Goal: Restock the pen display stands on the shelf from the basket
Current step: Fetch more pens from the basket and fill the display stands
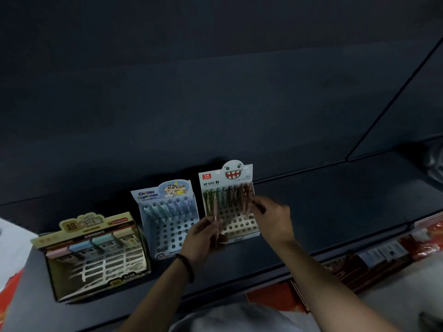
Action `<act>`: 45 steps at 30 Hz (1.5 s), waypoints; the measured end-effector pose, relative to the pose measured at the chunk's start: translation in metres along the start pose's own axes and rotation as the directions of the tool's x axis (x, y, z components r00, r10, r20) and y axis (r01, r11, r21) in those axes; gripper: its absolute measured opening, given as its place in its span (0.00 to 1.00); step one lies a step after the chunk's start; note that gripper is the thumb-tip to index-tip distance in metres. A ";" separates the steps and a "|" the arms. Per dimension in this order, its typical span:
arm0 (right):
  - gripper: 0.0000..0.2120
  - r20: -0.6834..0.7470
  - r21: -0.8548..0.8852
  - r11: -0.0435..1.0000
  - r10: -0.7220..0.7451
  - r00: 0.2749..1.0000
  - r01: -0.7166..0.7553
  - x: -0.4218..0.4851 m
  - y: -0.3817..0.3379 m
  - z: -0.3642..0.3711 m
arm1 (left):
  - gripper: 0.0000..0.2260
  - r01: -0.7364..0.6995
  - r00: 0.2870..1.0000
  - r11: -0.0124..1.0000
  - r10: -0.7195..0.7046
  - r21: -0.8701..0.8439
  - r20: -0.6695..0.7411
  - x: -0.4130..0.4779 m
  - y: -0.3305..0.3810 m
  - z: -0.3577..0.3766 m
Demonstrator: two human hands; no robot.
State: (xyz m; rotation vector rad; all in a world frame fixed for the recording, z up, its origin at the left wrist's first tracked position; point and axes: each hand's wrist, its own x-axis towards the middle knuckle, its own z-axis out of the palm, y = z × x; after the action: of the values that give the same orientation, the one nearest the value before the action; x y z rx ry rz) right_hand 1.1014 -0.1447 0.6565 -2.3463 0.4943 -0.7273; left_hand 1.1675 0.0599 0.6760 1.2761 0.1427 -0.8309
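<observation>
Head: left grip [200, 236] holds slim pens [216, 220]; perforated stand [236, 224] beside.

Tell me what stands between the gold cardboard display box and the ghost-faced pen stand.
The light-blue cartoon cardboard pen stand, shown in the head view.

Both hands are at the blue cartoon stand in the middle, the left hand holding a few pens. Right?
Not quite. The head view shows both hands at the ghost-face stand, the rightmost of the three, not the blue cartoon stand in the middle. The left hand does hold a few pens; the right hand is at that stand's right edge.
</observation>
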 end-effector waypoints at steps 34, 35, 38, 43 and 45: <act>0.11 0.132 0.694 0.567 0.505 0.853 -0.443 0.023 -0.054 -0.003 | 0.07 -0.402 0.835 0.696 0.545 0.595 -0.073 0.005 -0.001 0.007; 0.11 0.046 0.586 0.701 0.472 0.880 -0.407 0.025 -0.053 -0.006 | 0.11 -0.377 0.833 0.607 0.552 0.699 -0.030 0.009 -0.004 0.005; 0.08 -0.101 0.303 0.918 0.297 0.950 -0.255 0.028 -0.053 -0.008 | 0.20 -0.313 0.887 0.390 0.447 0.866 0.119 0.012 -0.014 0.000; 0.10 -0.032 -0.034 0.999 0.026 0.999 -0.027 0.041 -0.045 0.006 | 0.28 -0.274 0.955 -0.047 0.104 0.961 0.278 0.013 -0.024 0.007; 0.08 -0.022 -0.089 0.996 -0.005 1.000 0.003 0.043 -0.045 0.010 | 0.32 -0.264 0.963 -0.092 0.028 0.960 0.268 0.011 -0.029 0.010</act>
State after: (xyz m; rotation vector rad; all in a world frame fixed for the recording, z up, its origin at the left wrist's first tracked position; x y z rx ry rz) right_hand 1.1481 -0.1286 0.6953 -2.4242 0.5422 -0.7485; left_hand 1.1540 0.0444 0.6504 2.6212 -1.0395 -0.7854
